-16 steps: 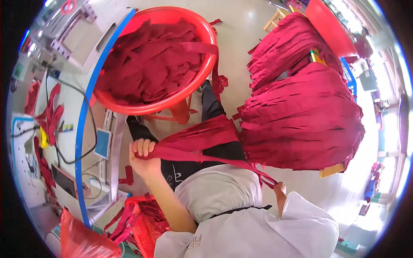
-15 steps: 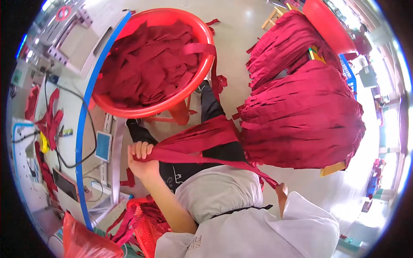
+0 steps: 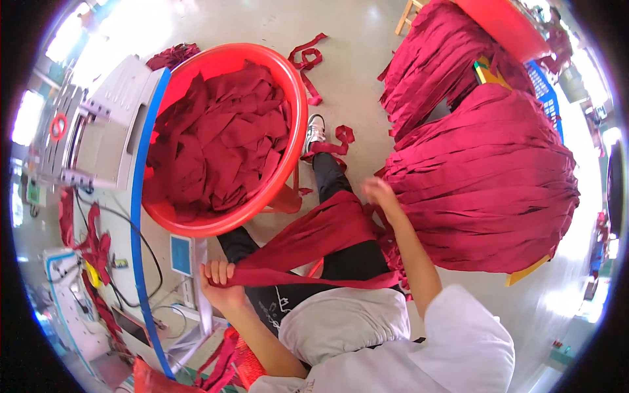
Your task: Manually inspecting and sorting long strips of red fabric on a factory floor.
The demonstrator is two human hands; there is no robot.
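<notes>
My left hand (image 3: 219, 283) is closed in a fist round the end of a bundle of dark red fabric strips (image 3: 308, 236). The bundle fans out from it across my black-trousered thighs, with one strip running along my lap toward the right. Above my right knee is my right hand (image 3: 379, 192), at the left edge of a big heap of dark red strips (image 3: 481, 187). Its fingers are blurred, and I cannot make out whether anything is in them.
A red plastic tub (image 3: 298, 98) full of dark red fabric pieces stands ahead on the left, beside a blue-edged worktable (image 3: 136, 216) with cables and a machine. Loose strips (image 3: 308, 59) lie on the floor. Behind the heap are another red tub (image 3: 504, 26) and a blue crate (image 3: 547, 98).
My right hand has swung from low beside my right hip up and forward to the heap's edge. My left hand keeps its grip on the strips. The view has shifted.
</notes>
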